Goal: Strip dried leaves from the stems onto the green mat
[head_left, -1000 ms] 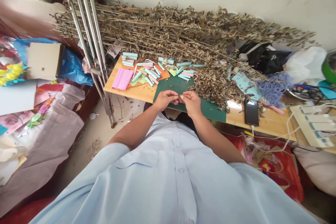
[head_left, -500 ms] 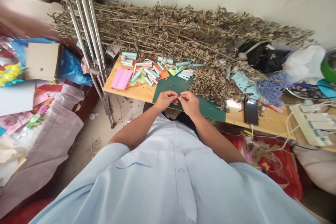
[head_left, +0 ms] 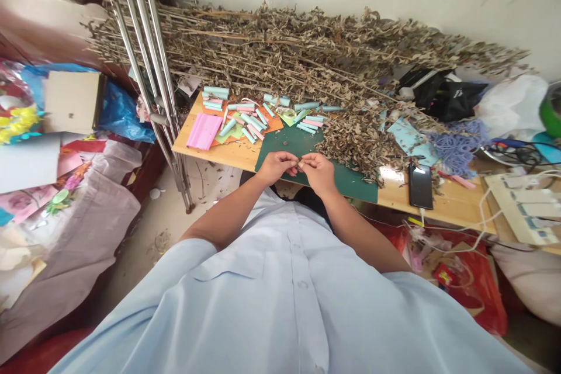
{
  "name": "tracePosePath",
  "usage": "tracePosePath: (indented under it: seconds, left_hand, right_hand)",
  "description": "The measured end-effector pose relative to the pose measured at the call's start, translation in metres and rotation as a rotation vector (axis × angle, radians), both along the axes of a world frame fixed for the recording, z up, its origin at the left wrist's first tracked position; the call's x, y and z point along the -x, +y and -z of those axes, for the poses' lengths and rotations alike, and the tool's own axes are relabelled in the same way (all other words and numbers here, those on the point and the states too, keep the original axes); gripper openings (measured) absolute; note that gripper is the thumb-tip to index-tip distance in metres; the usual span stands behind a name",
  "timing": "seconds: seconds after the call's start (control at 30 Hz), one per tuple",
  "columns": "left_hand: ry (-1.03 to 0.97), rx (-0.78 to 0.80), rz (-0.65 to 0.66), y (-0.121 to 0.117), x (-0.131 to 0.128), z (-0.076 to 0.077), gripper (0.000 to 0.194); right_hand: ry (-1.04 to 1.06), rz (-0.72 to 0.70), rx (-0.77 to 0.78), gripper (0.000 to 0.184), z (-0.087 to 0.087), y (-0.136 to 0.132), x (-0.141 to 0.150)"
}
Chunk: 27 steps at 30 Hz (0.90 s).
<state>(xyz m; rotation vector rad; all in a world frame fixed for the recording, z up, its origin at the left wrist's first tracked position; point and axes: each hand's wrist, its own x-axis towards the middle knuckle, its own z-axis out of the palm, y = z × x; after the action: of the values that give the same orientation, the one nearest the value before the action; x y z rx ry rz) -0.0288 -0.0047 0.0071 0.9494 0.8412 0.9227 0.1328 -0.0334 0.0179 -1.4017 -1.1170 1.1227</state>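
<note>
In the head view, the left hand (head_left: 276, 167) and right hand (head_left: 318, 172) are brought together, fingertips pinched on a small dried bit (head_left: 299, 163) between them, over the near edge of the green mat (head_left: 350, 182). Both forearms are angled inward. Dried leaves (head_left: 357, 140) are heaped just beyond the right hand.

pale blue shirt (head_left: 272, 292), dark green mat (head_left: 355, 184), bright pink paper (head_left: 204, 131), brown-grey leaves (head_left: 359, 140), black phone (head_left: 421, 187)

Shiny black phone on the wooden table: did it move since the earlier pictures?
No, the shiny black phone hasn't moved: it is just as far right of the dark green mat.
</note>
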Motion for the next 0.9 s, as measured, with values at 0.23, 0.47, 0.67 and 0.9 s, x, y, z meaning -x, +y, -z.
tracePosePath:
  seconds: [0.23, 0.47, 0.67, 0.9]
  left_hand:
    - [-0.084, 0.03, 0.021, 0.0, 0.004, -0.002, 0.038]
    - [-0.056, -0.019, 0.026, -0.002, 0.002, -0.004, 0.04]
    - [0.002, -0.008, 0.029, -0.001, 0.0, 0.0, 0.04]
    - [-0.048, 0.021, 0.039, -0.002, 0.002, -0.003, 0.044]
  right_hand:
    - [0.162, 0.085, 0.059, 0.03, -0.001, 0.004, 0.003]
    - [-0.155, -0.075, -0.082, 0.021, -0.011, 0.0, -0.003]
    - [-0.221, -0.078, -0.091, 0.02, -0.011, 0.0, -0.005]
    - [-0.215, -0.047, -0.082, 0.019, -0.007, 0.002, -0.003]
